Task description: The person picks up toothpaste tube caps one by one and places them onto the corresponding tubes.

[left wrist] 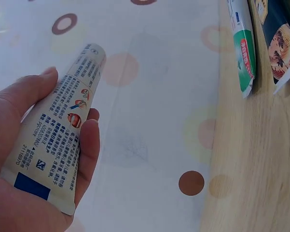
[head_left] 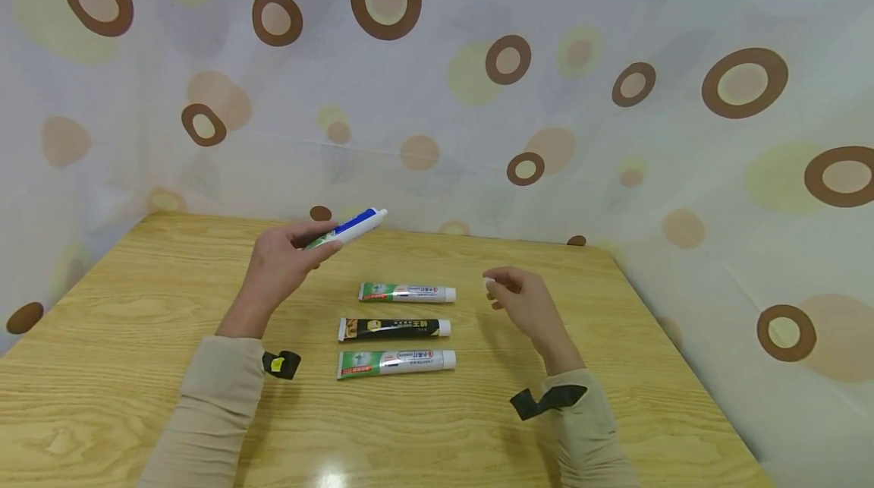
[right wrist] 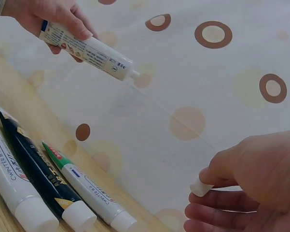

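My left hand (head_left: 278, 266) grips a white and blue toothpaste tube (head_left: 359, 225) above the back of the table. Its bare nozzle (right wrist: 135, 74) points up and to the right in the head view, with no cap on it. In the left wrist view the thumb and fingers wrap the sides of the tube (left wrist: 62, 118), whose printed back faces the camera. My right hand (head_left: 529, 304) is raised to the right, apart from the tube. Between its thumb and fingertips it pinches a small white cap (right wrist: 200, 187).
Three capped toothpaste tubes lie in a column on the wooden table (head_left: 423, 435): a green-white one (head_left: 407, 293) at the back, a black one (head_left: 392, 329) in the middle, another green-white one (head_left: 396, 363) in front. A patterned sheet (head_left: 437, 108) hangs behind.
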`<action>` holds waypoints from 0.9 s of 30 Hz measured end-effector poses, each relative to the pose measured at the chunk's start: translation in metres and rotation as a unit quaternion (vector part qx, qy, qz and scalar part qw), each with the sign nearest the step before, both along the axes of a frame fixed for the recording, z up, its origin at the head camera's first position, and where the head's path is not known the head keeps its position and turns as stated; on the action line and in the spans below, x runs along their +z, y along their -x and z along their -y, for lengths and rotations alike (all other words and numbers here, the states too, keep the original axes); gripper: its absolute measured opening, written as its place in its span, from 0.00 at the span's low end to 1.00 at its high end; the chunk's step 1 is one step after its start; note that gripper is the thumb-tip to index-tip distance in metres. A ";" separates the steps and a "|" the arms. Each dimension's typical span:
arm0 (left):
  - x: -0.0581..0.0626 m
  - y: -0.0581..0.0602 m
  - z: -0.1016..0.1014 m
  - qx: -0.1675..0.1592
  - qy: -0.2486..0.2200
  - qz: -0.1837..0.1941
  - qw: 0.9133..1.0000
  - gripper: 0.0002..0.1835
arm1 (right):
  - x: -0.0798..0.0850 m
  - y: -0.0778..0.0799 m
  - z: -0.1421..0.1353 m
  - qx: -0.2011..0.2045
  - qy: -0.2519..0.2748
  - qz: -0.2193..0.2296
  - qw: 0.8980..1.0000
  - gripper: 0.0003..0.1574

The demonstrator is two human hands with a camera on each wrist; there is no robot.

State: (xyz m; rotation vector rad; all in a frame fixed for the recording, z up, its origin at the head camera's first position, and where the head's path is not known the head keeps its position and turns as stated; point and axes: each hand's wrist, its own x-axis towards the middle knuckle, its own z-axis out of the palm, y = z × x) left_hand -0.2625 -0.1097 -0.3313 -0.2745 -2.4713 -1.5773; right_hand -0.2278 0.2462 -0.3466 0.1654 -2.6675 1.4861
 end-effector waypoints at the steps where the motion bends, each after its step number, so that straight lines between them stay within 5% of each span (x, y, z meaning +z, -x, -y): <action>1: 0.002 -0.001 -0.001 -0.001 -0.001 -0.001 1.000 0.25 | 0.001 0.000 0.001 0.002 0.003 -0.001 1.000 0.14; 9: 0.012 -0.011 -0.005 -0.018 0.007 -0.012 1.000 0.19 | 0.005 -0.003 0.006 0.016 0.046 -0.005 0.999 0.15; 21: 0.041 -0.036 -0.016 -0.120 0.005 -0.034 0.992 0.13 | 0.010 -0.005 0.011 0.030 0.124 0.021 0.992 0.15; 27: 0.043 -0.043 -0.018 -0.177 0.025 -0.060 0.982 0.13 | 0.010 -0.008 0.014 0.054 0.138 -0.001 0.989 0.16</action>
